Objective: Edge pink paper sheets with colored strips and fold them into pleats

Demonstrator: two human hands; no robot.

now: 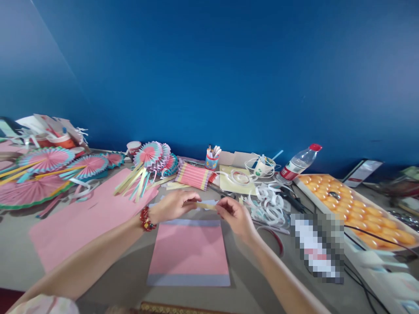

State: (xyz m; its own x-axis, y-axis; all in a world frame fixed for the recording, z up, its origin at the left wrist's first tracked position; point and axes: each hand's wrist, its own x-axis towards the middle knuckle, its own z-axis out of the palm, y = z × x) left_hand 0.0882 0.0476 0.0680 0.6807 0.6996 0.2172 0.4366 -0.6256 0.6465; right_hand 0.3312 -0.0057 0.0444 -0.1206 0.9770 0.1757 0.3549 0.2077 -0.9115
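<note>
My left hand (175,204) and my right hand (235,214) meet above the far edge of a pink paper sheet (190,250) with pale blue bands at its near and far ends. Both hands pinch the ends of a short yellow paper strip (207,205) held level between them. A red bead bracelet (146,219) circles my left wrist. The fingers of both hands are closed on the strip.
A larger pink sheet (78,220) lies at left, with pleated paper fans (46,159) and fan wands (150,157) behind. Curled white strips (270,205), a pen cup (211,160), a water bottle (299,162) and a tray of orange balls (356,209) sit at right.
</note>
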